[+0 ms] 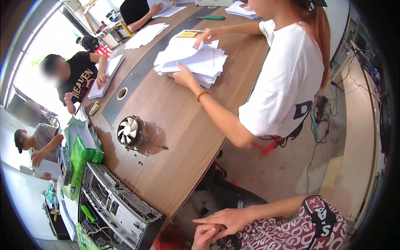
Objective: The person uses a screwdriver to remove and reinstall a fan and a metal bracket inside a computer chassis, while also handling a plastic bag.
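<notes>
Overlapping, my bare left hand (203, 237) and right hand (233, 221) sit across open room from the brown wood-grain table edge (187, 189).

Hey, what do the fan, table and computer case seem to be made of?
Fan: likely smooth plastic, judging by its pale moulded blades. Table: wood or wood-look laminate, satin, with brown grain; the surface alone leaves that open. Case: probably sheet metal, greyish and dull, with punched holes along its edge.

The metal chassis (132, 216) is cut off below; dark bits (140, 163) are too tiny to identify.
</notes>
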Available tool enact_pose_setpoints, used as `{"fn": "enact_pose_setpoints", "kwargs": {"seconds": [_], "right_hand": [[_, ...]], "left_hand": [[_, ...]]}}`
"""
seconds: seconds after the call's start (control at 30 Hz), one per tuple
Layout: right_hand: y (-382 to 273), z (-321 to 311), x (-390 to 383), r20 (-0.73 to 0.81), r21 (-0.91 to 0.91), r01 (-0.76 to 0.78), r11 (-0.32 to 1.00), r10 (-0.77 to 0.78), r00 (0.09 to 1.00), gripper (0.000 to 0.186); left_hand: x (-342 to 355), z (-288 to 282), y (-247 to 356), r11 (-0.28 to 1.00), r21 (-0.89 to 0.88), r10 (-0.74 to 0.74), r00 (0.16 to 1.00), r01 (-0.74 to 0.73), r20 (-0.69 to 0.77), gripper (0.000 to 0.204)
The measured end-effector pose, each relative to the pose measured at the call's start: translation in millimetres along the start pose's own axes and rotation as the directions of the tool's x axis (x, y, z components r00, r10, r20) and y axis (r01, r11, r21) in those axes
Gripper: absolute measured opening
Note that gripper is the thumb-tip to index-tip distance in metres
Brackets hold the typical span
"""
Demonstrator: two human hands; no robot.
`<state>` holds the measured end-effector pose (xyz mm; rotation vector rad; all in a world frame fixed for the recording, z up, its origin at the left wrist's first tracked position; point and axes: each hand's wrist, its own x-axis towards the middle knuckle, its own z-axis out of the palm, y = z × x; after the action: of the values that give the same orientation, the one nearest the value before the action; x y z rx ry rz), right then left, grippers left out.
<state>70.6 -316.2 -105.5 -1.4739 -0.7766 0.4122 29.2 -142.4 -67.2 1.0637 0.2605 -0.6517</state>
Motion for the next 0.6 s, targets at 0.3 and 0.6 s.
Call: {"fn": "enact_pose_setpoints", "kwargs": {"seconds": [0.3, 0.6], "right_hand": [[9, -21, 2, 0.222, -0.32, 0.04, 0.947, 0.035, 0.974, 0.065], [-37, -80, 62, -0.234, 0.711, 0.291, 0.64, -0.174, 0.957, 0.086]], "left_hand": [[5, -7, -15, 0.998, 0.015, -0.055, 0.998, 0.054, 0.04, 0.034], [3, -13, 21, 0.927, 0.041, 0.363, 0.92, -0.373, 0.149, 0.025]]}}
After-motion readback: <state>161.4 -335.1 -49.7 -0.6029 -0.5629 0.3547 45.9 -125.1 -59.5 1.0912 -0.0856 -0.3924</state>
